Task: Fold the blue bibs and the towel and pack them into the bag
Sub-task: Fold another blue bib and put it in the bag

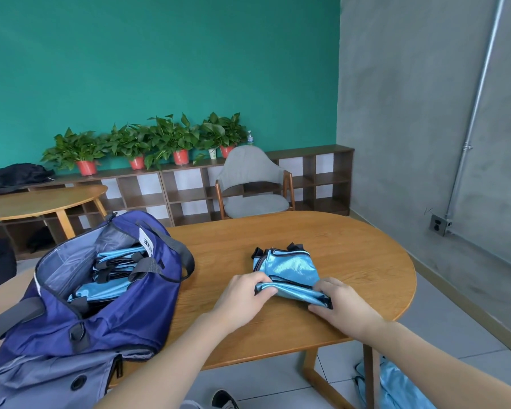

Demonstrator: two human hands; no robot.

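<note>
Both hands, left hand (242, 293) and right hand (341, 302), pinch one folded bib (289, 271) on the bench (351, 240); several bibs (112, 270) fill the bag (101, 314) at left.

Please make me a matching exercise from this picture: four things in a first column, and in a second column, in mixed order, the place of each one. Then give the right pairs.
Things:
1. folded blue bib
2. navy bag
3. grey chair
4. potted plants

Places:
A. on top of the long wooden shelf, by the green wall
B. open on the left part of the table, with blue bibs inside
C. on the table, its near edge held by the left hand and the right hand
D. behind the table, in front of the shelf

Pairs: 1-C, 2-B, 3-D, 4-A
</note>
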